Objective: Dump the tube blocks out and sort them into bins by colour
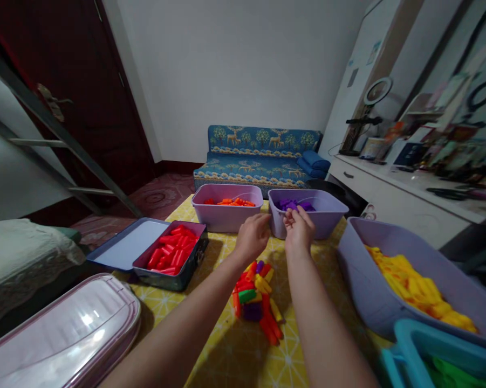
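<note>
Purple pieces (295, 205): lie heaped in the far purple tub (327, 221), apart from the mixed pile (257, 296) on the yellow tablecloth (222, 250), probably to keep one colour to one box. Right hand (299, 230): hangs over the near rim of this tub, just beside the pieces, fingertips pinched together, anything between them not clear to see. Left hand (253, 236): rests close at the tub's left corner, loosely curled with its back to the camera, so impossible to tell if holding something.

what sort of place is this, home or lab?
Most likely a home, a bedroom or living room: a patterned blue sofa, a bed edge at left, and a white dresser with a ring light.
</note>
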`<act>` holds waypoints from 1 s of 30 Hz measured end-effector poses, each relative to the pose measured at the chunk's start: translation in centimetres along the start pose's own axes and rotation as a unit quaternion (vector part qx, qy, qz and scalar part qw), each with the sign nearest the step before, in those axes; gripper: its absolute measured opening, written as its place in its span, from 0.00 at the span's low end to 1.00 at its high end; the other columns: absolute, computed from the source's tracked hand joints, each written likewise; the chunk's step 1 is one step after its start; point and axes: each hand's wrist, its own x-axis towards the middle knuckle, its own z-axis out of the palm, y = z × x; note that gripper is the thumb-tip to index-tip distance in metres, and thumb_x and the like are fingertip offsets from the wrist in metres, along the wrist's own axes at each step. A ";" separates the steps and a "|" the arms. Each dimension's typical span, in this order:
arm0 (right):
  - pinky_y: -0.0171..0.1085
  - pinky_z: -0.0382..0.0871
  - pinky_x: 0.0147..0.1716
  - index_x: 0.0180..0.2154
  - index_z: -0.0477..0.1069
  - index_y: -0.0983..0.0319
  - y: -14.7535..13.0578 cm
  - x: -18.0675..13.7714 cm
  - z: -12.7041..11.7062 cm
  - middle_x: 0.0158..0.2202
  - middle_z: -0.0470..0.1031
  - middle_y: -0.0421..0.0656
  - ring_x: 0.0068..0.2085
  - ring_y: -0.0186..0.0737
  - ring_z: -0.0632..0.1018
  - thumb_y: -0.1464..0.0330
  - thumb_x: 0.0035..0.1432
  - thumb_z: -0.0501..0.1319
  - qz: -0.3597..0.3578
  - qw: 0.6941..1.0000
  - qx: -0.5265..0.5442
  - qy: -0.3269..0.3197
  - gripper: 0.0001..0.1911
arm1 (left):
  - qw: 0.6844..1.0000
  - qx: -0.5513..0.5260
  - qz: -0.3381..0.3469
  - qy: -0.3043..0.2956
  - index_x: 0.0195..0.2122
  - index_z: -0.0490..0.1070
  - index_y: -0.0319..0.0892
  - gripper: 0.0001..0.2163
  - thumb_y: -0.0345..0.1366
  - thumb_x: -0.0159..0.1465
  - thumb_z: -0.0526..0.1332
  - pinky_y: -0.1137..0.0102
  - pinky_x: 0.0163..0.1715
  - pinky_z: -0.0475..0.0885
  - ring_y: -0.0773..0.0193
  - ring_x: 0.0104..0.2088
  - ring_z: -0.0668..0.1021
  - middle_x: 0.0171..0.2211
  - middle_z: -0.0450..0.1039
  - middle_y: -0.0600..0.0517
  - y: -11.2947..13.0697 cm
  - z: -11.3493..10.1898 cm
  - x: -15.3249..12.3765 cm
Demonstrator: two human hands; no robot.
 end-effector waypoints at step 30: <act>0.42 0.67 0.52 0.43 0.74 0.59 5.5 -5.7 -9.1 0.46 0.75 0.44 0.48 0.41 0.76 0.72 0.47 0.62 -0.096 0.783 -0.492 -0.367 0.17 | 0.982 -0.031 -0.162 -0.094 0.46 0.76 0.41 0.19 0.38 0.52 0.67 0.62 0.51 0.69 0.54 0.50 0.75 0.51 0.72 0.43 -5.3 -1.7 -9.2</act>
